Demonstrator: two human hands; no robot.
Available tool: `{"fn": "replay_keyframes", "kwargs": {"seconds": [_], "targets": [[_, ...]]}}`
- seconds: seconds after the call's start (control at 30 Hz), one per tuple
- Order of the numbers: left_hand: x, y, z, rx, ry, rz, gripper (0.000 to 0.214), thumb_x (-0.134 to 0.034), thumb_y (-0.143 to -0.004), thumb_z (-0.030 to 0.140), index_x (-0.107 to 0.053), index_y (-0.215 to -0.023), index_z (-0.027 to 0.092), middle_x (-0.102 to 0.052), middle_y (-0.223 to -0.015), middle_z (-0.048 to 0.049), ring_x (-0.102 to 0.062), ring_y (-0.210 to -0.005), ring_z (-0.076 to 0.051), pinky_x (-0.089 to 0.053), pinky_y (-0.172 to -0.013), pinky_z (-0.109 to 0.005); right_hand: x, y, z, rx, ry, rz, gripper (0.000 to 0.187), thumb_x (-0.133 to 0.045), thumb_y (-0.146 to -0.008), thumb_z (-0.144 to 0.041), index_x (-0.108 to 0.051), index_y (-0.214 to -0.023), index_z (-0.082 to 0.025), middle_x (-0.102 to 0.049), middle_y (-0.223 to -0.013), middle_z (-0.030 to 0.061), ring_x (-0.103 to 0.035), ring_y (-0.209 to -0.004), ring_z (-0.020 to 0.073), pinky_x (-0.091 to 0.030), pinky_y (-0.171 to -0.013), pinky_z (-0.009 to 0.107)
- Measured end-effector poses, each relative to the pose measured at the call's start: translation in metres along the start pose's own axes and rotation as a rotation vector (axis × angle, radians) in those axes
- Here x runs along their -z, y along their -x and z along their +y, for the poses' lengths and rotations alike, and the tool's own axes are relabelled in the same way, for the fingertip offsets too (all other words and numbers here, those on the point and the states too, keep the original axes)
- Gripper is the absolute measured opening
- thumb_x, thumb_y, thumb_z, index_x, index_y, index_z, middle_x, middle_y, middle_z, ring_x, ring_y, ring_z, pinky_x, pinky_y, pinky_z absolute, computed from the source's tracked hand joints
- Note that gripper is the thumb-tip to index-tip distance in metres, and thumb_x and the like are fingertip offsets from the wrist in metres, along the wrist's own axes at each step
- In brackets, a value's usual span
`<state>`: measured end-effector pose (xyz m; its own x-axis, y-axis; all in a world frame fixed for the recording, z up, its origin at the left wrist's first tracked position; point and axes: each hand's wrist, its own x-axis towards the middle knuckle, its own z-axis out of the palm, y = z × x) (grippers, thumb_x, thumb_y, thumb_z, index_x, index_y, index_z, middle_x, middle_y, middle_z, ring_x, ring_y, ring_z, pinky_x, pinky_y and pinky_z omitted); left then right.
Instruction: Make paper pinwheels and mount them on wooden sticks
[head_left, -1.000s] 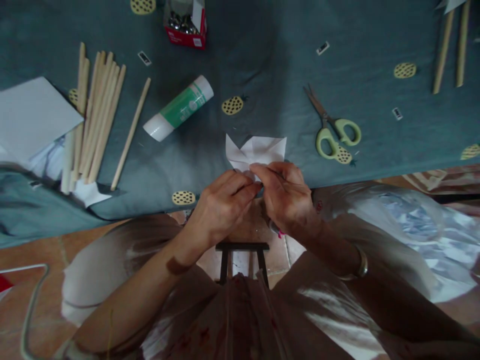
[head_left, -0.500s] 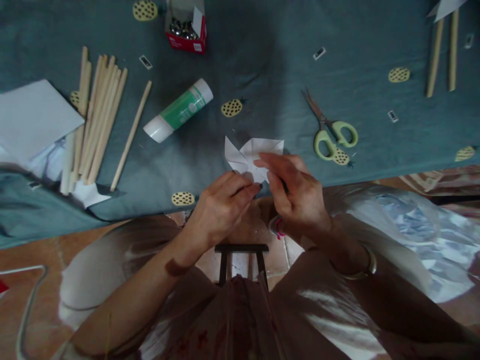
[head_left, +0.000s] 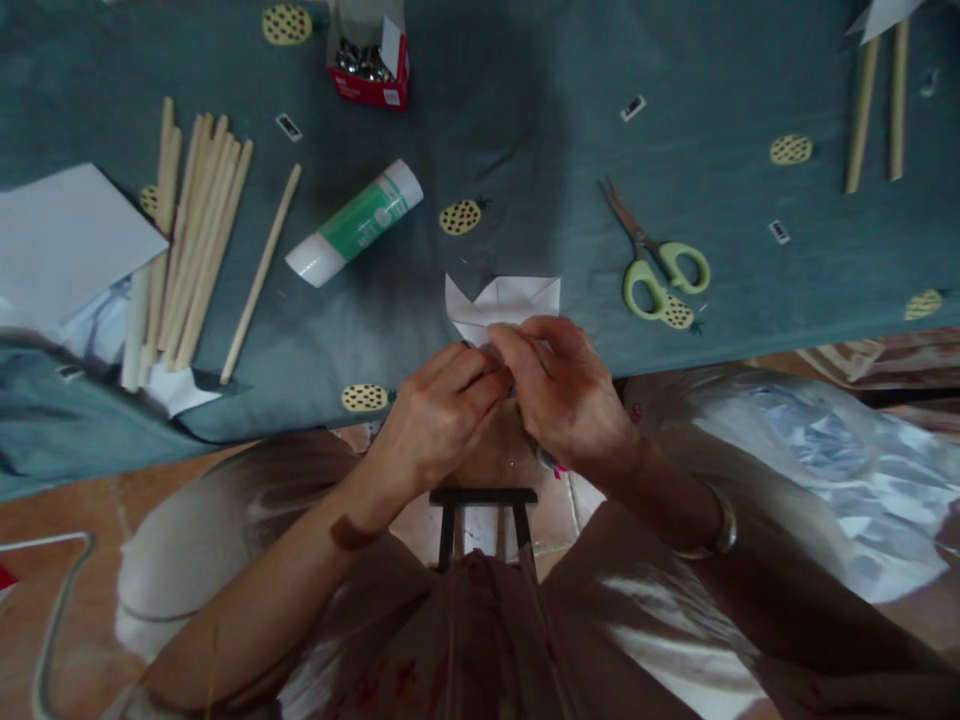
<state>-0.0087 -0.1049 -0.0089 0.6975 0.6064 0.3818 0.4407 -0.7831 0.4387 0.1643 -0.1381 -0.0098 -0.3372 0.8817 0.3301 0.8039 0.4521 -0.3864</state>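
A white paper pinwheel [head_left: 517, 296] with folded points is at the table's near edge, its lower part covered by my hands. My left hand [head_left: 454, 400] is closed on its near side, thumb and fingers pinched together. Over the paper's middle, my right hand [head_left: 566, 385] is closed too, its fingertips meeting those of the left. Whatever small part lies between the fingertips is hidden. Green-handled scissors [head_left: 652, 255] lie to the right, blades pointing away. A green and white glue stick [head_left: 356, 222] lies to the left.
Several wooden sticks [head_left: 199, 240] lie at the left beside a stack of white paper [head_left: 71, 240]. A red box of shiny metal pieces [head_left: 369, 80] stands at the back. Two more sticks [head_left: 862, 115] with white paper are at the far right. Below the edge is a dark stool [head_left: 484, 497].
My right hand has moved left and slightly down, from over the paper's right side to meet my left hand's fingertips. My left hand stays almost where it was.
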Motion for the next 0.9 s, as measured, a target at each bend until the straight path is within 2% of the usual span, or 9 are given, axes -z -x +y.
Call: {"fn": "replay_keyframes", "kwargs": {"seconds": [0.1,0.17,0.27,0.43,0.53,0.63,0.7,0.8,0.9], "targets": [[-0.002,0.0,0.0,0.005,0.006,0.017,0.011,-0.056,-0.095,0.019,-0.067,-0.098,0.014,-0.07,-0.089,-0.0058,-0.064,-0.081,-0.017,-0.058,-0.07,-0.029,0.013,-0.005,0.006,-0.1,-0.197,0.011,0.037,-0.039,-0.097,-0.013,-0.057,-0.128,-0.021,-0.071,-0.108,0.0069,-0.064,-0.106,0.0224,-0.056,-0.092,0.038],[-0.003,0.001,0.0,0.009,0.018,0.027,0.012,-0.056,-0.096,0.017,-0.067,-0.1,0.013,-0.07,-0.09,-0.0069,-0.065,-0.082,-0.017,-0.058,-0.07,-0.03,0.02,-0.007,0.013,-0.198,-0.29,0.063,0.039,-0.037,-0.097,-0.013,-0.057,-0.129,-0.023,-0.07,-0.118,0.0061,-0.065,-0.111,0.0209,-0.055,-0.097,0.04],[-0.003,0.001,0.001,0.013,0.015,0.025,0.013,-0.055,-0.096,0.015,-0.066,-0.101,0.012,-0.071,-0.093,-0.008,-0.065,-0.084,-0.017,-0.059,-0.072,-0.031,0.024,-0.008,0.026,-0.22,-0.234,0.114,0.039,-0.039,-0.097,-0.018,-0.054,-0.134,-0.021,-0.064,-0.133,0.0095,-0.059,-0.125,0.0239,-0.049,-0.108,0.047],[0.002,0.0,0.0,0.026,-0.013,0.014,0.013,-0.055,-0.095,0.016,-0.067,-0.101,0.013,-0.071,-0.094,-0.0067,-0.065,-0.086,-0.018,-0.058,-0.073,-0.031,0.022,-0.01,0.036,-0.243,-0.165,0.031,0.047,-0.041,-0.095,-0.018,-0.049,-0.14,-0.029,-0.062,-0.137,0.0072,-0.055,-0.131,0.0274,-0.044,-0.111,0.054],[0.008,-0.001,-0.006,0.057,-0.045,0.017,0.014,-0.056,-0.095,0.015,-0.068,-0.1,0.014,-0.071,-0.095,-0.0078,-0.064,-0.086,-0.018,-0.056,-0.072,-0.032,0.027,-0.012,0.035,-0.27,-0.162,0.014,0.047,-0.042,-0.094,-0.017,-0.05,-0.138,-0.031,-0.063,-0.135,0.008,-0.059,-0.125,0.0302,-0.047,-0.107,0.056],[0.016,-0.001,-0.016,0.086,-0.083,0.055,0.013,-0.057,-0.093,0.014,-0.068,-0.098,0.017,-0.07,-0.095,-0.007,-0.062,-0.085,-0.019,-0.054,-0.072,-0.033,0.033,-0.011,0.033,-0.291,-0.163,0.045,0.042,-0.044,-0.093,-0.017,-0.054,-0.135,-0.018,-0.07,-0.124,0.0134,-0.067,-0.109,0.0313,-0.054,-0.096,0.055],[0.02,-0.001,-0.022,0.097,-0.114,0.095,0.012,-0.058,-0.092,0.014,-0.067,-0.096,0.019,-0.069,-0.094,-0.0053,-0.061,-0.085,-0.019,-0.053,-0.072,-0.033,0.034,-0.01,0.031,-0.298,-0.175,0.053,0.04,-0.047,-0.092,-0.017,-0.055,-0.131,-0.01,-0.074,-0.112,0.0135,-0.07,-0.101,0.0289,-0.058,-0.091,0.05],[0.024,-0.002,-0.023,0.091,-0.138,0.132,0.008,-0.06,-0.09,0.015,-0.066,-0.095,0.019,-0.068,-0.093,-0.0054,-0.06,-0.084,-0.019,-0.052,-0.071,-0.033,0.034,-0.008,0.03,-0.316,-0.178,0.039,0.037,-0.049,-0.091,-0.016,-0.057,-0.128,-0.013,-0.076,-0.104,0.0094,-0.072,-0.097,0.0251,-0.059,-0.089,0.044],[0.022,-0.004,-0.014,0.057,-0.114,0.116,0.01,-0.063,-0.091,0.022,-0.066,-0.098,0.016,-0.068,-0.092,-0.0071,-0.059,-0.083,-0.02,-0.051,-0.071,-0.035,0.034,-0.008,0.027,-0.34,-0.168,0.022,0.035,-0.049,-0.092,-0.017,-0.058,-0.126,-0.016,-0.077,-0.102,0.0087,-0.073,-0.094,0.0244,-0.059,-0.088,0.042]]}}
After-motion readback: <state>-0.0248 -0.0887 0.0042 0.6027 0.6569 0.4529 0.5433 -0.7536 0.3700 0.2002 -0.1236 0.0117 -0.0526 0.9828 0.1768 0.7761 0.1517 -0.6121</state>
